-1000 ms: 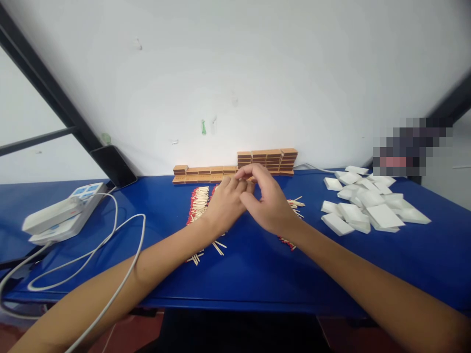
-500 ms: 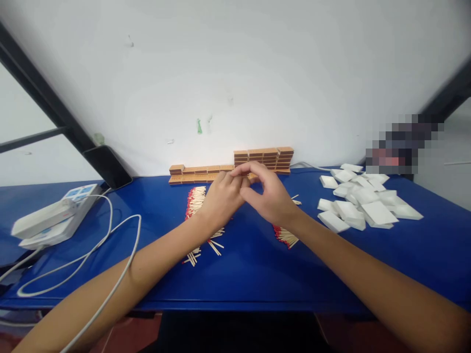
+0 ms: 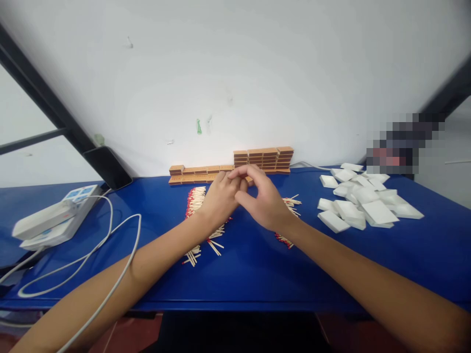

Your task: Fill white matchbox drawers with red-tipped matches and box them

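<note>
Above the middle of the blue table, my left hand and my right hand meet. The left fingers are closed, with the back of the hand toward me. My right thumb and fingers curve in a pinch against the left fingers. Whatever lies between them is hidden. A left pile of red-tipped matches spreads beneath and beside my left hand. The right pile of matches is partly covered by my right hand and wrist. Behind both hands, brown matchboxes stand in a low row and a taller stack against the wall.
Several white open trays lie heaped on the right of the blue table. At left is a white power strip with a looping white cable across my left forearm. A black object leans near the wall.
My right hand has shifted slightly left over the left fingers, uncovering more of the upper part of the right match pile. My left hand stays nearly in place.
</note>
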Motion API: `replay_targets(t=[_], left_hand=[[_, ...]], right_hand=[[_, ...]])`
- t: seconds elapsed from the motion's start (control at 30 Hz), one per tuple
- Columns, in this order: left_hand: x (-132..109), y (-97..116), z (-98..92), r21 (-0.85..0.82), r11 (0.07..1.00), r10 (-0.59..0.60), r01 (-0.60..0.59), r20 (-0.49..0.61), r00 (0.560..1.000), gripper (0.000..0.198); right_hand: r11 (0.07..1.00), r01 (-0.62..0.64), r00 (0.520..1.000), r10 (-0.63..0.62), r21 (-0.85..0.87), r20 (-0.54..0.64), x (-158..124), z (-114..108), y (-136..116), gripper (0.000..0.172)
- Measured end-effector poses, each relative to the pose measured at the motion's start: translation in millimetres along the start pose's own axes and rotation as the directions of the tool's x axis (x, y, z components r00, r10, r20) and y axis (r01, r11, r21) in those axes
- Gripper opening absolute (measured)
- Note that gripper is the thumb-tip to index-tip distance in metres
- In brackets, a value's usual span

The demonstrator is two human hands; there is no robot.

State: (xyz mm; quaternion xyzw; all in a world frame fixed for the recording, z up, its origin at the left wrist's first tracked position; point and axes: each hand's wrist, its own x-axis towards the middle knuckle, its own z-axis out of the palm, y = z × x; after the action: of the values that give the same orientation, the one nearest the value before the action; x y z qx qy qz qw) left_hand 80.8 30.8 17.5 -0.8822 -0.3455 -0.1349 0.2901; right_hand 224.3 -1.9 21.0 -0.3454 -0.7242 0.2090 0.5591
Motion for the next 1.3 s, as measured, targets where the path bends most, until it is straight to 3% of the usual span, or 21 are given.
replay_targets(t=[0.3,0.57,0.77,0.97,1.1,1.2,1.3], left_hand=[[4,4,-1.1,0.109,0.991,0.078,-0.076,-0.016,0.997,0.027],[11,6,-6.0,0.141,0.987,0.077,-0.071,-0.035,0.996,0.023],[13,4,-8.6,0.112,0.994,0.001,0.004,-0.043,0.999,0.022],[5,6,-2.8,0.082,0.996,-0.014,0.022,-0.097,0.995,0.022],[4,13,-2.7,0.069,0.997,0.053,-0.047,-0.088,0.995,0.019],[9,-4,-2.5,0.016,1.0,0.003,-0.003,-0.021,1.0,0.021],[12,-53,2.5,-0.034,0.981,-0.184,0.19,0.126,0.975,0.018]], right_hand=[[0.993,-0.089,0.994,0.093,0.08,-0.052,-2,2,-4,0.029],[0.999,0.035,0.992,-0.031,0.03,-0.123,0,0,2,0.027],[0.994,0.109,0.989,-0.108,0.004,-0.101,-2,-1,-3,0.027],[0.997,0.054,0.989,-0.046,0.05,-0.142,-3,3,-5,0.022],[0.999,0.014,0.979,-0.005,0.043,-0.203,1,0,4,0.023],[1.0,0.004,0.982,0.001,0.023,-0.19,5,-4,12,0.017],[0.998,-0.009,0.977,-0.005,-0.065,-0.212,9,-9,20,0.014]])
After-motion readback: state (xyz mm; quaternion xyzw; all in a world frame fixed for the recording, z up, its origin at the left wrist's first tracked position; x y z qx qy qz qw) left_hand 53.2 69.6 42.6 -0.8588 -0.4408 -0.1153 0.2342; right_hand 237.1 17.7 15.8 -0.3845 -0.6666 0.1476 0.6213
